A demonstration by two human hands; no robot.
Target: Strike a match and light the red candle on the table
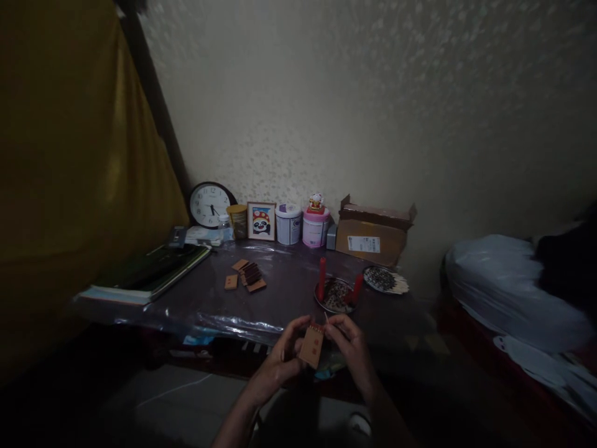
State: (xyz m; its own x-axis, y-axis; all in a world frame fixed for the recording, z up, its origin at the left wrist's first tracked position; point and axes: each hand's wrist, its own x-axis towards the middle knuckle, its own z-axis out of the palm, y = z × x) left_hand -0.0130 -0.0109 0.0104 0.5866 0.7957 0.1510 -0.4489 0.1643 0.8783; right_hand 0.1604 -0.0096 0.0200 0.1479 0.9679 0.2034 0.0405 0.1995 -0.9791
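Observation:
My left hand [283, 353] is closed around a tan matchbox [311, 348] with red marks on its face. Red match heads show along the box's upper end, where it is open. Between the fingertips of my right hand [349, 341] is a thin matchstick [326, 317], pinched beside that end. Just beyond my hands, a round metal plate [332, 310] holds a red candle [322, 280] standing upright and a second red candle [357, 286] that leans. Small dark and pale bits cover the plate's middle.
Several more matchboxes [231, 282] lie in a loose group at the table's left. Another plate [373, 287] carries burnt and pale matchsticks. Along the wall stand a clock [211, 205], a framed panda picture [261, 221], tubs [288, 225] and a cardboard box [373, 233]. Books [153, 292] lie left.

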